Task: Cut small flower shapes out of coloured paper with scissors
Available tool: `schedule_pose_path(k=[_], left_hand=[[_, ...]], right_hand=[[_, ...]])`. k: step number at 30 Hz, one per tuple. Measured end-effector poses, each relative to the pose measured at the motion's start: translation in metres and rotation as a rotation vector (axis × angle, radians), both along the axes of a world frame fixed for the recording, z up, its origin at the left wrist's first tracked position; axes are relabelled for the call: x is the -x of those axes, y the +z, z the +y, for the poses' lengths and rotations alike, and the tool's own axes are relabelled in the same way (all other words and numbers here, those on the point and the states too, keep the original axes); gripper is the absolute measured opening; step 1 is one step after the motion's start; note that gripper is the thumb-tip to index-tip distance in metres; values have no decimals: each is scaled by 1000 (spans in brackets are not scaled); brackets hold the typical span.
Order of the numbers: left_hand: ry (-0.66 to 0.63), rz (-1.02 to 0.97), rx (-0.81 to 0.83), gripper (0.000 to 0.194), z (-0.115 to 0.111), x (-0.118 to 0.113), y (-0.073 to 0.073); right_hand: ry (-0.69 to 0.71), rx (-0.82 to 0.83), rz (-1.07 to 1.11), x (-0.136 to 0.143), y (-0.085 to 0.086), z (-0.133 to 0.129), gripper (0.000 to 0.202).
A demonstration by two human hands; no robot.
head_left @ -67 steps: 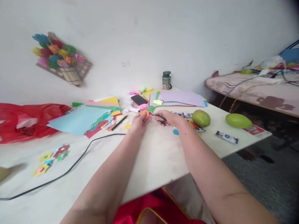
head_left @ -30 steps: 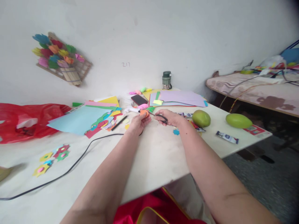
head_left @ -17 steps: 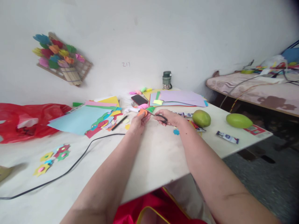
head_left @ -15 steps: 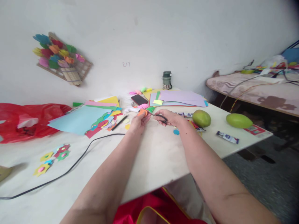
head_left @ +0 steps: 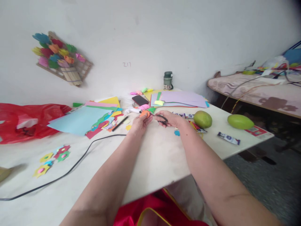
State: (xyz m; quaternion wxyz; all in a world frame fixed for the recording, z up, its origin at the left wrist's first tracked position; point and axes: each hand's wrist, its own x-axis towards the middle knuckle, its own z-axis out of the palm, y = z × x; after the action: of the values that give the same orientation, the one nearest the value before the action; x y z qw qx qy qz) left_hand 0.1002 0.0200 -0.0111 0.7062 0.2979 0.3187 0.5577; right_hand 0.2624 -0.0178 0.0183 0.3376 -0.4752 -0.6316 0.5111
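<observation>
My left hand (head_left: 140, 123) is closed on a small piece of orange paper (head_left: 144, 114), held up above the table. In my right hand (head_left: 169, 118) is a pair of scissors (head_left: 161, 118), with dark handles round the fingers and blades pointing left at the orange paper. Whether the blades touch the paper I cannot tell. Just beyond the hands lie a white glue gun (head_left: 133, 110) and a green clay-like piece (head_left: 152, 109). A black pen (head_left: 120, 123) rests left of my left hand, by colourful paper scraps (head_left: 103, 122).
Paper flowers (head_left: 62, 153) and a black cable (head_left: 80, 160) lie at left, near a red plastic bag (head_left: 35, 122). Behind are a phone (head_left: 140, 100), paper sheets (head_left: 185, 98) and a green bottle (head_left: 167, 80). Two green fruits (head_left: 202, 119) and a glue tube (head_left: 229, 138) are at right.
The orange paper has turned slightly in my left hand and shows more of its face. The scissors have shifted very slightly in my right hand; both arms stay nearly in place.
</observation>
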Motion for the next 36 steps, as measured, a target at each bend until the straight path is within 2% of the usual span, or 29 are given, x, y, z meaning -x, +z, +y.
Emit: schedule_pose_path(k=[10, 15, 23, 32, 36], left_hand=[[-14, 9, -12, 9, -1, 1, 2], [-13, 4, -1, 11, -1, 1, 2], [15, -4, 42, 13, -1, 1, 5], [34, 33, 15, 11, 0, 1, 3], [21, 35, 9, 8, -1, 0, 3]], right_hand=[[-57, 75, 68, 3, 1, 0, 20], [-113, 65, 36, 6, 2, -2, 25], [-96, 92, 118, 4, 1, 1, 20], [-106, 101, 83, 7, 11, -9, 14], [-109, 91, 16, 6, 10, -8, 18]])
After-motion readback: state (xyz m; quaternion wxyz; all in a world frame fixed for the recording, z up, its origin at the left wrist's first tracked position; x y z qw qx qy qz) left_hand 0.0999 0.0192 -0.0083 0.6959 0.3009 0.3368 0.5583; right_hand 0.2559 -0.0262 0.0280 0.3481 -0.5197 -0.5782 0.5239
